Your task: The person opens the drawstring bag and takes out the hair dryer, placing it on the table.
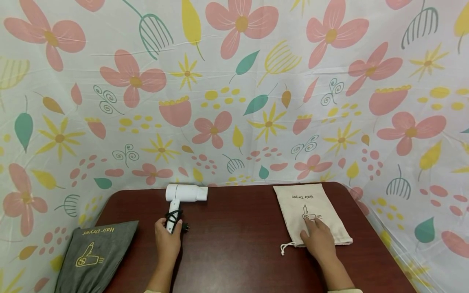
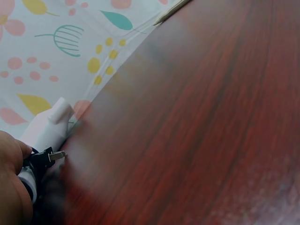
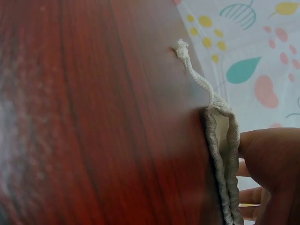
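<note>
A white hair dryer (image 1: 187, 193) lies near the back edge of the table, nozzle toward the right. Its handle is gripped at the lower end by my left hand (image 1: 167, 242), thumb on one side and fingers on the other. A black cord is wrapped about the handle, and its plug (image 2: 50, 157) sticks out in the left wrist view. On the right lies a cream drawstring bag (image 1: 298, 194) printed "Hair Dryer". My right hand (image 1: 320, 240) rests on it with fingers extended, near the mouth. The right wrist view shows that mouth slightly parted, with a knotted drawstring (image 3: 199, 79).
A grey bag (image 1: 104, 248) with yellow "Hair Dryer" lettering lies over the table's left edge. The dark red wooden table (image 1: 231, 240) has rounded back corners. A flower-patterned sheet (image 1: 234, 101) hangs close behind and along both sides.
</note>
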Tool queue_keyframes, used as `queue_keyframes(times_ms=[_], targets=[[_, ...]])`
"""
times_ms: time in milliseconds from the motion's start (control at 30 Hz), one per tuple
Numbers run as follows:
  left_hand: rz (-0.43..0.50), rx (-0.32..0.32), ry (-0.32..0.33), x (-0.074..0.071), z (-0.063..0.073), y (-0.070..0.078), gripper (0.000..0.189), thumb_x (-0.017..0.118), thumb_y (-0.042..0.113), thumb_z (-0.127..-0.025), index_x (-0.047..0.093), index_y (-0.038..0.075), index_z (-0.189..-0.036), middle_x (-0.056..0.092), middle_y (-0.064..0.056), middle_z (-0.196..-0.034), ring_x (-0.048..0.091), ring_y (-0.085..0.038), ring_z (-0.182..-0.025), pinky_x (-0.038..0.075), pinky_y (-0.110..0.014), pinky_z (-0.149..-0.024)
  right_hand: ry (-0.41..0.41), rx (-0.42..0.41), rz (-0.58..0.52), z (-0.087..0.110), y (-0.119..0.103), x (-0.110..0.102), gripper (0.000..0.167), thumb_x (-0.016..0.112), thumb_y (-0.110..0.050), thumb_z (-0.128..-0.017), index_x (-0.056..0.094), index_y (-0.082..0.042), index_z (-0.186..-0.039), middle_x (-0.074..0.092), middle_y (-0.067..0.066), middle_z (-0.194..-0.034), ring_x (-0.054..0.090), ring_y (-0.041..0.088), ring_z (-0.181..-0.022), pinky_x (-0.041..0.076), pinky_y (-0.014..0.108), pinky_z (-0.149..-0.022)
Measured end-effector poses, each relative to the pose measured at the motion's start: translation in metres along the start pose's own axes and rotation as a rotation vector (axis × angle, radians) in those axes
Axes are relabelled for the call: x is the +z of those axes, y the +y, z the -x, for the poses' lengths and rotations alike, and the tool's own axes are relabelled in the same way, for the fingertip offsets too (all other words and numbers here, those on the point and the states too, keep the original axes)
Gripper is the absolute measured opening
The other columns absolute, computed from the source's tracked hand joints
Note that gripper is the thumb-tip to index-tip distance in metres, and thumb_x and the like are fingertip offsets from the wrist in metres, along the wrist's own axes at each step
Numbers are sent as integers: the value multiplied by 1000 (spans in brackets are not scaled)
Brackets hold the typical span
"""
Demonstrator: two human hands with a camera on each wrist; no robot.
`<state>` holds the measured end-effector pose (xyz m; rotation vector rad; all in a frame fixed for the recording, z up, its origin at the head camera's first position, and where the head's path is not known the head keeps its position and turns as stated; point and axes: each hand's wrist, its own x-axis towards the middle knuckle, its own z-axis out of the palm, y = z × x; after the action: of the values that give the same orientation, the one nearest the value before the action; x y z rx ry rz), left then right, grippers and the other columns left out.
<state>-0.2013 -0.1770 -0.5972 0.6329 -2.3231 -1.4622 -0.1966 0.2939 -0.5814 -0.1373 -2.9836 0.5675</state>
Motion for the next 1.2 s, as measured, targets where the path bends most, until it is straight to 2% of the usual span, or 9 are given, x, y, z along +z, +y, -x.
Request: queue_keyframes(times_ms=[267,600,1200], targets=[[-3,29,23,3,-4,-2,65,66,32,-98,36,-5,-142,45,-27,-133,54,-37,-99,41,-43,-80,-31,18,2,-3,1,-2,54,59,-23,-95,52,-1,-144,39,39,-149,37,58,-136,34,69,-108],[11,36,33,5,-9,-3,64,67,29,-97,35,-5,-141,46,-27,-133,54,-38,-99,42,-45,-82,16,-8,0,-8,7,1,53,61,-22,-94,54,0,-142,42,40,-146,40,58,-133,35,68,-107],[4,34,39,4,-16,0,63,68,29,-97,36,-5,-140,46,-27,-132,53,-38,-101,41,-46,-84,20,-40,10,-17,15,1,53,59,-21,-93,55,2,-141,43,40,-145,41,57,-133,35,66,-109]])
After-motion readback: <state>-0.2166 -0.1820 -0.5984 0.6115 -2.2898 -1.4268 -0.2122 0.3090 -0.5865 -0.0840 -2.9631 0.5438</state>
